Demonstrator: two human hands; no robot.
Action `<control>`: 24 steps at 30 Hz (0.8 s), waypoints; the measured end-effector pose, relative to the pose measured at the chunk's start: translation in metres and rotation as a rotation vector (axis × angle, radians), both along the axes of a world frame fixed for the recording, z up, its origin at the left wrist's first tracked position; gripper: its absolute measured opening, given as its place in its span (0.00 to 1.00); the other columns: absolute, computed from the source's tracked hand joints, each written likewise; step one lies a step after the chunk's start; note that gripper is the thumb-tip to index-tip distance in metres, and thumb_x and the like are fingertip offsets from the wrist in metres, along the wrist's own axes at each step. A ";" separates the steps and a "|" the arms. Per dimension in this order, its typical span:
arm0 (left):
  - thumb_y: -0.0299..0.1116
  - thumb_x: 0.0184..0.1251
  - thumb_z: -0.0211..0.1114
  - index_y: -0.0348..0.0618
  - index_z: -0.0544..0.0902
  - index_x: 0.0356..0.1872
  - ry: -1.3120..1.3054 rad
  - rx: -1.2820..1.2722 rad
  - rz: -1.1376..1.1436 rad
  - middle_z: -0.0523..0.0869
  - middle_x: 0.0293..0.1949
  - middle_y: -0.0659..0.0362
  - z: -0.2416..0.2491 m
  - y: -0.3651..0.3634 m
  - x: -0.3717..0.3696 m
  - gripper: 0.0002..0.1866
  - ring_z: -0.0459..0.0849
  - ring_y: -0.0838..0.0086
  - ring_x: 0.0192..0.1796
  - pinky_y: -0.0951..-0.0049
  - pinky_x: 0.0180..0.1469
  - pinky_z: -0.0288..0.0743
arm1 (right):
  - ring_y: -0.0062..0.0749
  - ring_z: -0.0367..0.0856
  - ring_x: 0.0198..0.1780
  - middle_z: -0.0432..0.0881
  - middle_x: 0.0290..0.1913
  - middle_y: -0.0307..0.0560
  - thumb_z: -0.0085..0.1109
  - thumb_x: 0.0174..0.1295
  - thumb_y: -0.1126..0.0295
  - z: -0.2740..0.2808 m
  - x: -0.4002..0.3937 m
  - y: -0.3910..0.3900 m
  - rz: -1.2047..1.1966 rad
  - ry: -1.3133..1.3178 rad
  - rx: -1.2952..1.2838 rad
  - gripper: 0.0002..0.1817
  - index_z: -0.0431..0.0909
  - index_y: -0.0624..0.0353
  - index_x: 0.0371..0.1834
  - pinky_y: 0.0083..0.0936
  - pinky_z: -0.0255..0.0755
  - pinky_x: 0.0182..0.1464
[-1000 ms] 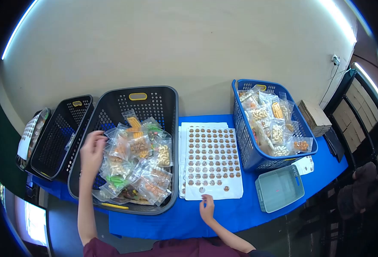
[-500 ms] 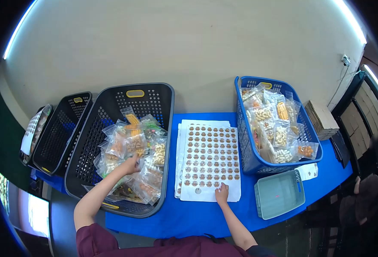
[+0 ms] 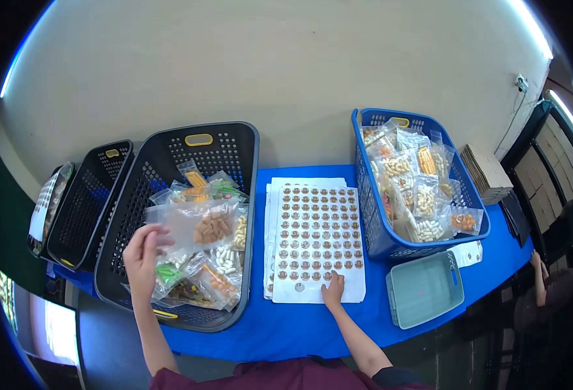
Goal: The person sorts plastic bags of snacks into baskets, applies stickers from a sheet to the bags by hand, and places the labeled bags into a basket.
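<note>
My left hand (image 3: 142, 257) is over the front left of the large dark basket (image 3: 111, 260), its fingers slightly blurred. Its fingers close on the left end of a clear plastic bag (image 3: 214, 226) with brown pieces in its right part. Beneath it lie several clear bags of coloured pieces, among them one with orange pieces (image 3: 220, 281). My right hand (image 3: 332, 290) rests on a white sheet of round brown stickers (image 3: 319, 237), at the bottom row. Its fingers are curled together, and whatever is between them is too small to make out.
A blue basket (image 3: 423, 246) full of similar bags stands right, with a green tray (image 3: 426, 292) in front. Flattened cardboard (image 3: 484, 172) is stacked beyond. Further dark baskets (image 3: 82, 208) stand left. A person's arm (image 3: 538, 279) shows at far right.
My left hand has drawn back left from the pile, bringing up the bag of brown pieces. My right hand stays at the bottom sticker row, with only a slight shift.
</note>
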State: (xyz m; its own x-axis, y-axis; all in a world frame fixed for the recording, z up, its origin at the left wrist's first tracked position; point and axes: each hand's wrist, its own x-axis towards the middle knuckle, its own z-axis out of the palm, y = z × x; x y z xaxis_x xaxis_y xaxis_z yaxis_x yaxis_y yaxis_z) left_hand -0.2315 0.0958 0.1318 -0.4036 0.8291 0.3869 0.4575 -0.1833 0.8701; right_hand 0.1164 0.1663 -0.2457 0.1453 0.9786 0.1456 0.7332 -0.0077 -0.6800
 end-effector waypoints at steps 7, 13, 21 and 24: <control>0.35 0.66 0.51 0.37 0.75 0.37 -0.605 0.085 -0.070 0.80 0.29 0.57 -0.023 -0.029 0.043 0.11 0.78 0.78 0.23 0.84 0.23 0.67 | 0.47 0.65 0.48 0.66 0.44 0.55 0.56 0.42 0.79 -0.007 -0.010 -0.020 0.006 -0.075 0.079 0.23 0.70 0.66 0.47 0.38 0.61 0.52; 0.29 0.67 0.48 0.32 0.74 0.41 -0.499 -0.134 -0.495 0.82 0.33 0.50 -0.031 -0.054 0.080 0.11 0.82 0.72 0.30 0.80 0.26 0.72 | 0.46 0.66 0.49 0.69 0.42 0.55 0.54 0.42 0.80 -0.017 -0.002 -0.029 0.064 0.247 0.153 0.14 0.73 0.63 0.37 0.38 0.62 0.52; 0.26 0.67 0.48 0.31 0.74 0.43 -0.507 -0.210 -0.591 0.82 0.37 0.50 -0.046 -0.080 0.103 0.10 0.83 0.72 0.33 0.79 0.31 0.75 | 0.25 0.77 0.39 0.79 0.37 0.45 0.56 0.54 0.76 0.035 0.025 -0.031 -0.063 0.871 -0.338 0.07 0.74 0.62 0.36 0.20 0.68 0.42; 0.27 0.67 0.49 0.30 0.74 0.44 -0.564 -0.242 -0.652 0.81 0.38 0.51 -0.064 -0.089 0.115 0.11 0.82 0.72 0.38 0.79 0.38 0.76 | 0.24 0.77 0.39 0.79 0.37 0.45 0.56 0.55 0.75 0.108 0.018 -0.050 -0.060 1.109 -0.383 0.06 0.73 0.61 0.37 0.18 0.68 0.42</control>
State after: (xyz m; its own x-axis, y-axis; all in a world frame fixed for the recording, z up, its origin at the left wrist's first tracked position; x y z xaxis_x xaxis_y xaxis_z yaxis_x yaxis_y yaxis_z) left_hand -0.1165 0.0072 0.0676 0.0992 0.9934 0.0579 -0.1809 -0.0392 0.9827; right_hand 0.1342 0.1158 -0.1375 0.0548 0.9182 -0.3923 -0.2669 -0.3652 -0.8919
